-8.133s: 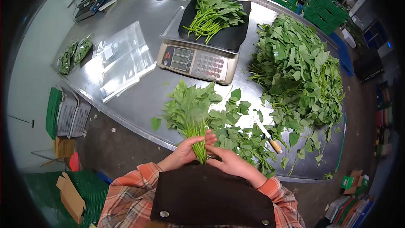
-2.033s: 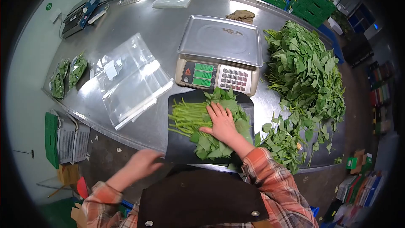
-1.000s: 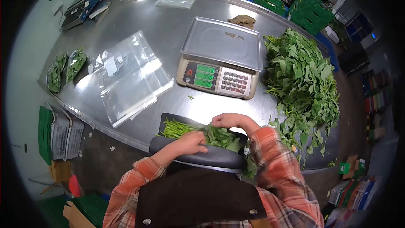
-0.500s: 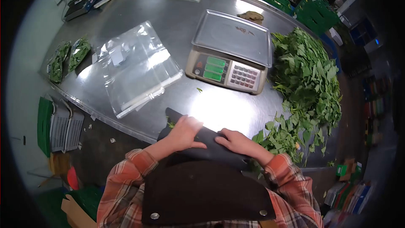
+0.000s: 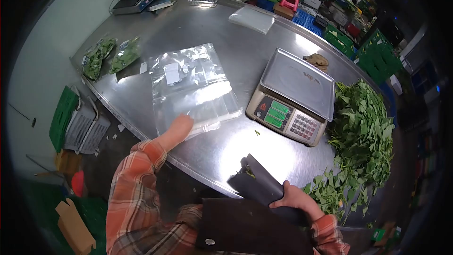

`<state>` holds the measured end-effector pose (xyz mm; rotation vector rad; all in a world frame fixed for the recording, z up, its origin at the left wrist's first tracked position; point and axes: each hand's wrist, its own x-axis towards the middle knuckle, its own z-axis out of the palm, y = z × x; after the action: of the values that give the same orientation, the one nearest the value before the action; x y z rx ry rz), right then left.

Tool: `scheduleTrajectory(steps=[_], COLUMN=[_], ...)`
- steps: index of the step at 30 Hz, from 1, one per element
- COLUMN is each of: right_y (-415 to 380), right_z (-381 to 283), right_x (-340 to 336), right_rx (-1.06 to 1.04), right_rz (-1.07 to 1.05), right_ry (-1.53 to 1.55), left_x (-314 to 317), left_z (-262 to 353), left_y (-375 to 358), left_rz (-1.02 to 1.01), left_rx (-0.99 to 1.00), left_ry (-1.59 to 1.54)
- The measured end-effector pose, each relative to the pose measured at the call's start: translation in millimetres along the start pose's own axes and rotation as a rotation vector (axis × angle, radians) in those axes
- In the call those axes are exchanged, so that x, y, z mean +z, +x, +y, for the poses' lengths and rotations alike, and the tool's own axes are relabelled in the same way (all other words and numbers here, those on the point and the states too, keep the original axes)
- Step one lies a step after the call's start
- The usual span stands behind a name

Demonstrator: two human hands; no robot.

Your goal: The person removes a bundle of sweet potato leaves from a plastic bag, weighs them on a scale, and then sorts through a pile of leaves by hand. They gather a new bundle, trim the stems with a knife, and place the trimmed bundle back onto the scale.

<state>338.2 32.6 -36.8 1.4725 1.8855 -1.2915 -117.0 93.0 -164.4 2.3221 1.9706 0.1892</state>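
Observation:
My left hand (image 5: 181, 127) is at the near edge of a stack of clear plastic bags (image 5: 188, 99), its fingers closed at the bags' corner; the fingertips are partly hidden. In my right hand (image 5: 295, 197) is a dark rolled sheet (image 5: 262, 177), gripped around its side at the table's front edge. Bits of green stem show in the open end of the roll. White labels (image 5: 172, 73) lie on the bags. To the right is a heap of leafy greens (image 5: 361, 132).
A scale (image 5: 292, 99) with lit green displays stands right of the bags. Two filled bags of greens (image 5: 125, 55) lie at the left. A brown cloth (image 5: 317, 61) sits behind the scale, and another stack of plastic bags (image 5: 252, 19) lies at the back. Grey baskets (image 5: 87, 127) stand beside the table.
My left hand has left the rolled sheet and moved left to the plastic bags. My right hand still holds the roll, now tilted with its open end up. The view has shifted left.

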Motion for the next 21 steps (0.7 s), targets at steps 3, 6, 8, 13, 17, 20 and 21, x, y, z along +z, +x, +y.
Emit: scheduleTrajectory(steps=[3,6,8,13,17,20,21], right_y=[7.6,6.6,7.6,13.6,45.3,87.7,109.9], right_z=[-15.3,-9.1,1.7,-13.4,-76.5,-122.2,-132.4], right_x=[6.3,8.7,9.4,0.6,-36.8,-55.6,-57.2], right_rx=[0.105,0.056,0.05,0.009,-0.112,-0.203,-0.199], right_rz=[0.061,0.114,0.165,0.374,0.508,0.472,0.439], right_ry=[0.041,0.253,0.328,0.391,0.357,0.282,0.239], left_x=[18.4,-26.3,-82.1,-38.2,1.9,-20.2,-30.7], left_z=[-18.2,-14.4,-5.0,-25.0,-29.6,-32.3,-36.9], left_y=[11.2,33.3,36.1,8.4,-18.2,-21.5,-21.3], left_rz=[-0.063,-0.073,0.184,0.317,0.012,0.182,0.275], left_rx=[0.041,-0.146,-0.205,-0.01,0.005,-0.076,-0.108], left_ry=[0.046,-0.01,-0.055,0.0,-0.166,-0.289,-0.339])
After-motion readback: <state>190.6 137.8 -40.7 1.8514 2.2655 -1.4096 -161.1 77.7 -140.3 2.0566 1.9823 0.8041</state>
